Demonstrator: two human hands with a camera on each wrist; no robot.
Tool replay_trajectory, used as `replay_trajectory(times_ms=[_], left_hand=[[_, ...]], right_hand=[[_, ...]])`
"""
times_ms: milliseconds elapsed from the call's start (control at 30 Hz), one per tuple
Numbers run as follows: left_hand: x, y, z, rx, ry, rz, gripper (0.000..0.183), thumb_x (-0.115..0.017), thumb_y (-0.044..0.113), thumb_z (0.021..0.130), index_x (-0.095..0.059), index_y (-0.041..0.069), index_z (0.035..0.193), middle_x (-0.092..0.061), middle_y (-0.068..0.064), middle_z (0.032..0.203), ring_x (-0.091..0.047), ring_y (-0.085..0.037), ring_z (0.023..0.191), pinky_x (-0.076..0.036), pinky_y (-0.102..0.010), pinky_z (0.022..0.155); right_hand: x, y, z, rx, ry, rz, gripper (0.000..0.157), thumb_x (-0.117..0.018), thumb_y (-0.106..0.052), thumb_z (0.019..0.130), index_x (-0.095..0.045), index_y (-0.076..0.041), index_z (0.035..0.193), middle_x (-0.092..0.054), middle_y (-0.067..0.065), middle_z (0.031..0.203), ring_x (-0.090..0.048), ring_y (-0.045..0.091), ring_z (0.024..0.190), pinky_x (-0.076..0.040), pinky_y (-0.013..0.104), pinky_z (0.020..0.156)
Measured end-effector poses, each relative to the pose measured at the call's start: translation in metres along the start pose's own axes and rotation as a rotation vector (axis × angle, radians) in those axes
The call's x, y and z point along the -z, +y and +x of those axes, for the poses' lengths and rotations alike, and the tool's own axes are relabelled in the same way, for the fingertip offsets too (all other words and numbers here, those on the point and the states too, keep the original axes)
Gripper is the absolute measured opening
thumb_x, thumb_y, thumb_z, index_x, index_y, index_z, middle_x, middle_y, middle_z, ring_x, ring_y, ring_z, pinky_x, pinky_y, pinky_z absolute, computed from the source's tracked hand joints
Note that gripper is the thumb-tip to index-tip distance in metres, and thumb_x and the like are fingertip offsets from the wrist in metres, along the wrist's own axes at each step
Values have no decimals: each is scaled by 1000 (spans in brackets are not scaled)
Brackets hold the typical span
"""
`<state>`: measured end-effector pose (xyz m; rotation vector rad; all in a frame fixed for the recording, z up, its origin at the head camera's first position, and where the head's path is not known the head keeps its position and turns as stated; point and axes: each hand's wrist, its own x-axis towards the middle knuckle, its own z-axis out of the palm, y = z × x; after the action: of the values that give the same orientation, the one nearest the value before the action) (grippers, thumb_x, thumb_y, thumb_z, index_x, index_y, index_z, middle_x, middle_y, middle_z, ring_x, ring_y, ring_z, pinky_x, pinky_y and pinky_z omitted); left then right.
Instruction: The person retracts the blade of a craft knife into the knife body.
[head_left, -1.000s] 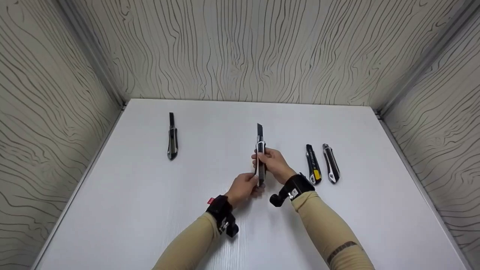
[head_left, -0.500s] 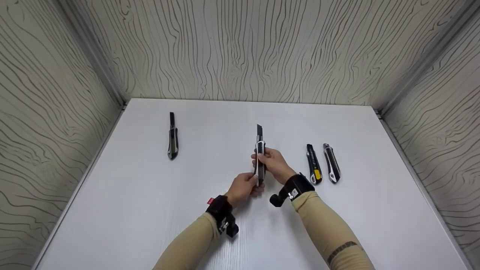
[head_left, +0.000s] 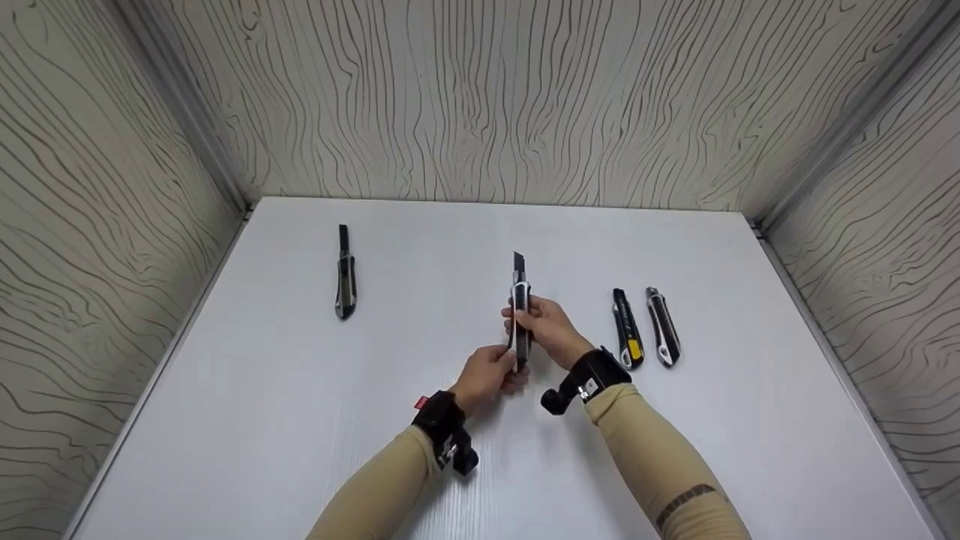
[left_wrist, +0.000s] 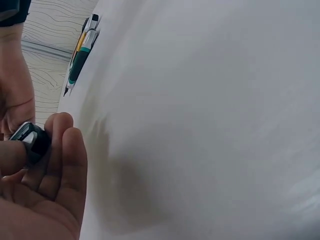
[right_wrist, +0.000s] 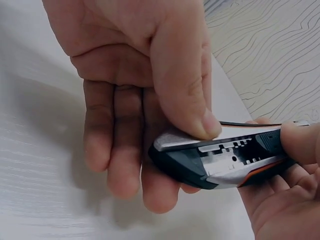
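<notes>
A utility knife [head_left: 520, 330] in silver, black and orange stands between both hands, its dark blade extended and pointing to the far side. My left hand [head_left: 486, 375] pinches the butt end, thumb on top, as the left wrist view shows with the left hand [left_wrist: 60, 185] low at the left. My right hand [head_left: 551, 326] grips the middle of the handle. In the right wrist view, the right thumb [right_wrist: 300, 142] rests on the black slider [right_wrist: 270, 142], while the left thumb [right_wrist: 200, 122] presses the rear of the handle. The blade is outside both wrist views.
On the white table [head_left: 262, 420] lies a knife with extended blade [head_left: 346, 285] at the left. To the right lie a black and yellow knife [head_left: 628, 330] and a silver and black knife [head_left: 663, 328]. Wood-patterned walls [head_left: 480, 105] enclose the table.
The held knife's blade has drawn back slightly into the handle, and the right thumb has slid a little toward the butt end. The other knives and both arms stay in place.
</notes>
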<state>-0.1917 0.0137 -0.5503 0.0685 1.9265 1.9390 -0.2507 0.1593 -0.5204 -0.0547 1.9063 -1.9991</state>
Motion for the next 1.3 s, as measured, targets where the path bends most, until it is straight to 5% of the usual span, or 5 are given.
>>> replay_trajectory(times_ms=[667,1067,1300], left_hand=[[1,-2,-3,-57,-11,-55,34,-40,19,105,-60,-8,115,-68,-28,108,-67,-18,82,-58,-38,76],[-1,-1,-5,-59,0,-41,37,-39,18,105,-57,-11,119,-68,-28,108,-71,-31,91,-58,-42,81],[-2,-4,-1,-42,15,-33,35,-40,17,105,-59,-12,113,-71,-26,104,-70,-20,80,-58,-33,71]], right_hand=[[1,-6,1,-19,44,-18,42,-47,-12,103,-41,9,138,-61,22,127,-67,13,97,-54,27,88],[-4,0,0,-80,72,35,38,-45,-19,104,-49,9,130,-68,12,110,-68,14,92,-56,29,86],[-7,2,-1,-73,80,58,39,-44,-17,104,-46,11,131,-65,9,104,-67,14,87,-56,29,84]])
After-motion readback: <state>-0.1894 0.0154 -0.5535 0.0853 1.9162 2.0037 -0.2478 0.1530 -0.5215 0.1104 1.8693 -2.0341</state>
